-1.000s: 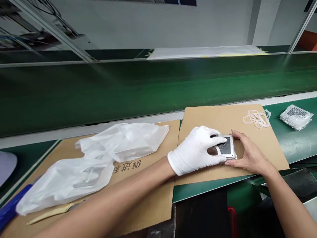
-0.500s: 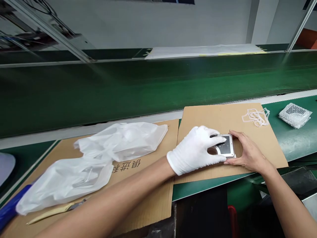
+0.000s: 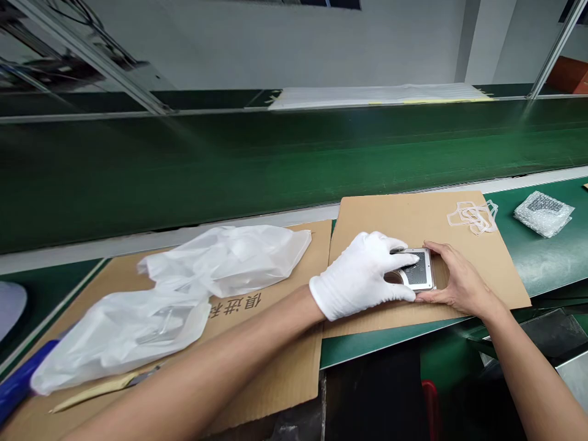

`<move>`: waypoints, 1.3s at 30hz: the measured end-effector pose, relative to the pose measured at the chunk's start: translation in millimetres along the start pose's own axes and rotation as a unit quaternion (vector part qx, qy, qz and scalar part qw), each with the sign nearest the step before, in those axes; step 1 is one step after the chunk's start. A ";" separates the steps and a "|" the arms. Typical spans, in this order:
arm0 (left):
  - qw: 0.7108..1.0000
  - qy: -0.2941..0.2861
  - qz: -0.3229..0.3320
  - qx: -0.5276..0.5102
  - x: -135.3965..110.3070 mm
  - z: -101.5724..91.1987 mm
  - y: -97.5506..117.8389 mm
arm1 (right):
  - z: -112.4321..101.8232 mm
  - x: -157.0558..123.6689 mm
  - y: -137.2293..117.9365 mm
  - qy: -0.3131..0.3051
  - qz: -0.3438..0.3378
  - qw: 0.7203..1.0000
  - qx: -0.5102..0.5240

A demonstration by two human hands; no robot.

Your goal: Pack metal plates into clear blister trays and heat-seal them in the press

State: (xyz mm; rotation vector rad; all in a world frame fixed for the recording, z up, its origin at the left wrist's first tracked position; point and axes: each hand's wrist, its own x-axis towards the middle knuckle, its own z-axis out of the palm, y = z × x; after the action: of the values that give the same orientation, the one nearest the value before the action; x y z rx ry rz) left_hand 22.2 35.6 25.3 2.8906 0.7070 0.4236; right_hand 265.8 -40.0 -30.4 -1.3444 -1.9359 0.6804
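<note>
A small flat part with a silver frame and a dark patterned face (image 3: 421,274) lies on the right-hand cardboard sheet (image 3: 386,214). My left hand (image 3: 362,277), in a white glove, grips it from the left, with the index finger across its face and the thumb along the near edge. My bare right hand (image 3: 454,278) pinches its right corners between thumb and fingers. Further back on the same sheet lie several thin white frame-shaped strips (image 3: 475,215) in a loose pile.
White plastic bags (image 3: 225,257) cover much of the left cardboard sheet (image 3: 289,373). A tool with a yellowish handle (image 3: 98,389) lies by them, near a blue object (image 3: 22,380). A bubble-wrapped pack (image 3: 543,213) sits at right. Behind runs a green conveyor belt (image 3: 257,165).
Both hands stay on the framed part in nearly the same pose. The view has shifted very slightly; nothing else has visibly moved.
</note>
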 end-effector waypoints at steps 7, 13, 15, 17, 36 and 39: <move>0.998 -0.033 -0.010 0.051 -10.0 1.8 3.9 | 1.0 -1.4 0.8 0.000 0.000 1.000 -0.001; 0.995 -0.038 -0.023 0.084 -13.9 0.1 14.1 | 0.1 -2.4 0.7 -0.001 0.009 1.000 0.002; 0.998 -0.026 -0.023 0.055 -13.1 -0.5 9.6 | -1.2 -2.2 -1.0 -0.003 0.010 1.000 0.000; 0.999 -0.008 -0.027 0.019 -13.0 0.0 3.5 | -2.7 -2.1 -3.2 -0.003 0.001 1.000 -0.002; 0.991 0.057 -0.084 -0.091 -17.3 10.4 -5.2 | 0.3 -20.2 -9.5 0.045 -0.072 0.983 -0.163; 0.966 0.088 -0.166 -0.177 -17.0 5.4 -13.2 | 3.7 -31.6 -23.7 0.094 -0.119 0.961 -0.230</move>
State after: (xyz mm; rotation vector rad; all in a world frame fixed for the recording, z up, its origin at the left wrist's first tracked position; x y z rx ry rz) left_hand 3.7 38.9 13.5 2.3646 1.0059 0.6868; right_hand 256.5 -77.8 -22.6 -1.3484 -2.1274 -0.0221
